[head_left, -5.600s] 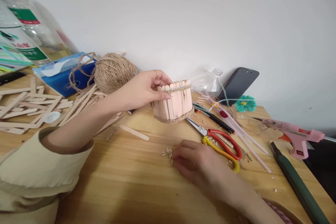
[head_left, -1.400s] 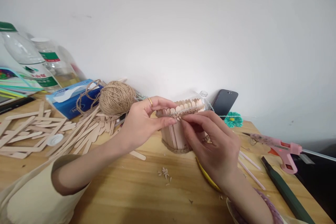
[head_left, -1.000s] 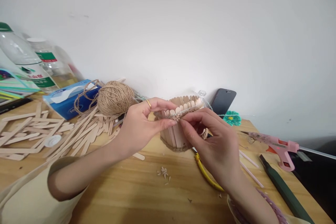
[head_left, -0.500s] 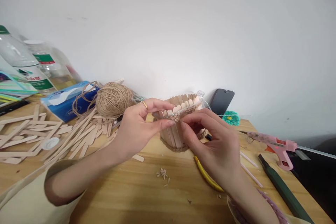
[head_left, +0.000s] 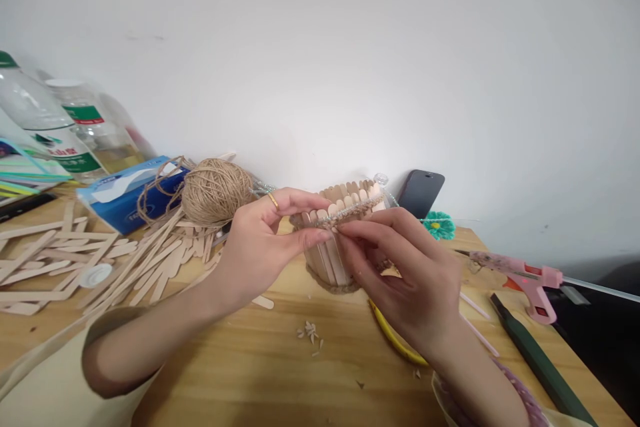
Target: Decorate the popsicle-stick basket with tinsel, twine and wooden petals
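Since 5.6 s ago, the right hand has left the table beside the scraps and come up to the basket, joining the left hand at the near side of its rim.

The left hand (a gold ring shows on it) has the rim clamped, fingers over the top edge, thumb on the twine band outside. The right thumb and forefinger are drawn nearly together at the band, close to the left thumb tip; whether anything is between them I cannot tell. The basket is at the middle of the work area, its rim sloping up toward 2 o'clock; I cannot tell whether its base touches the table.

By the clock around the basket: phone at 2, flower and glue gun at 3, green tool at 4, yellow handle at 5, partly under the right hand. The scraps lie between 6 and 7, 1 loose stick at 8, the stick pile and blue pack at 9, and the twine ball at 10.
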### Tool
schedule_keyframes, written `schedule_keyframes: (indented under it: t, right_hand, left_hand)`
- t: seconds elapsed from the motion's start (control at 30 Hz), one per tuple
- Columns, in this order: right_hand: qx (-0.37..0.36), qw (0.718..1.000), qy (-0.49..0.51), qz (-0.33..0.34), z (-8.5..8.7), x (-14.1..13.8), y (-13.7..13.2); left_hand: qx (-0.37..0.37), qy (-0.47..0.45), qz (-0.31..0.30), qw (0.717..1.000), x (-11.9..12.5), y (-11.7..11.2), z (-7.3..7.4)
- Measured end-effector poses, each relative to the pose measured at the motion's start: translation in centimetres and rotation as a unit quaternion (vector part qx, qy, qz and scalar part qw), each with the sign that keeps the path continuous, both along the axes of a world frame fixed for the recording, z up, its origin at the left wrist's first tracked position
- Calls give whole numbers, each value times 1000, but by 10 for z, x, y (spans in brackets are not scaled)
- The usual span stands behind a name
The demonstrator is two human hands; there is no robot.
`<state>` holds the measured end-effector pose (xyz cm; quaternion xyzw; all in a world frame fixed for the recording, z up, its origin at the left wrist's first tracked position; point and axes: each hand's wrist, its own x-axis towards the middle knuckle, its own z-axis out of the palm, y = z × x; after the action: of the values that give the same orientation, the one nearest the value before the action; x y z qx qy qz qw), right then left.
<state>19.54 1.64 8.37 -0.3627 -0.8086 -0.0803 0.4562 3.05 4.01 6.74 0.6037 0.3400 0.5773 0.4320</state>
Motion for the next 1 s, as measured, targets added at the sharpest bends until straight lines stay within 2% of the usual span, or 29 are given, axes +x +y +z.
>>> schedule_keyframes:
  t: [0.43, 0.57, 0.77, 1.0]
  right_hand:
    - [-36, 999, 30, 3, 1, -3, -1]
    - [-1, 1000, 24, -8, 1, -1, -2]
    - [71, 997, -35, -2, -1, 2, 0]
    - [5, 1000, -5, 23, 4, 1, -1]
  left_hand:
    - [4, -4, 26, 1000, 0, -1, 0]
    - [4, 1, 20, 1000, 1, 0, 0]
    - [17, 13, 20, 1000, 1, -1, 1]
    - [17, 23, 32, 999, 1, -3, 1]
